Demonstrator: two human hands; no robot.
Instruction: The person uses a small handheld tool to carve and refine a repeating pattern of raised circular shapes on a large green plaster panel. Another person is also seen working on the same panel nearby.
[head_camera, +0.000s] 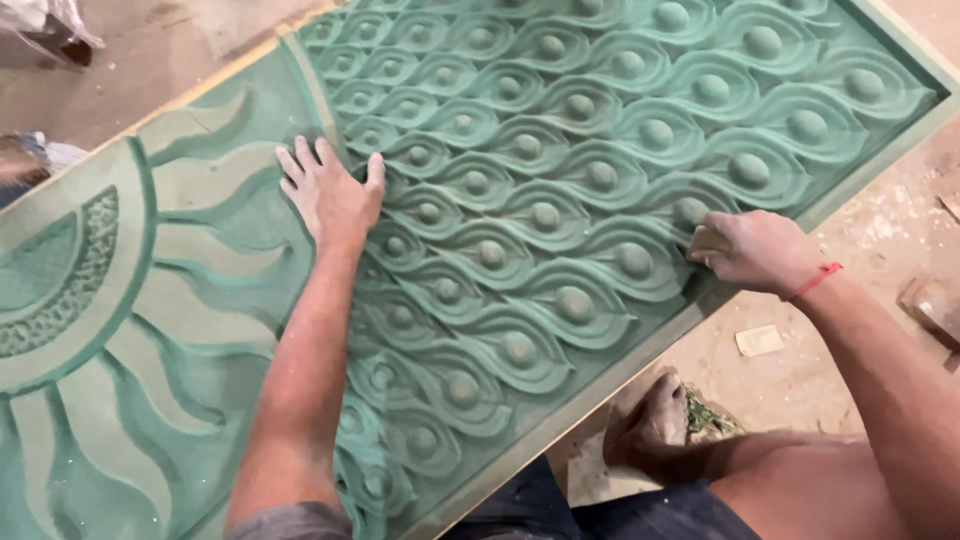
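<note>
Flat on the green carved panel (560, 160), left hand (330, 195), fingers spread; right hand (755, 250) near the right edge, fingers curled around a small sanding pad (707, 240).

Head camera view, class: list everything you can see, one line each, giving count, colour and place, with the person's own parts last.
carved panel: one, green, fills most of the view, scale-and-bump pattern right, sun-ray motif left
sanding pad: one, tan, under the right hand at the panel's lower edge
paper scrap: one, pale, on the dusty floor at right
wristband: one, red, right wrist
left hand: one, flat on the panel
right hand: one, pressing the pad
foot: one, dusty, on the floor below the panel
</note>
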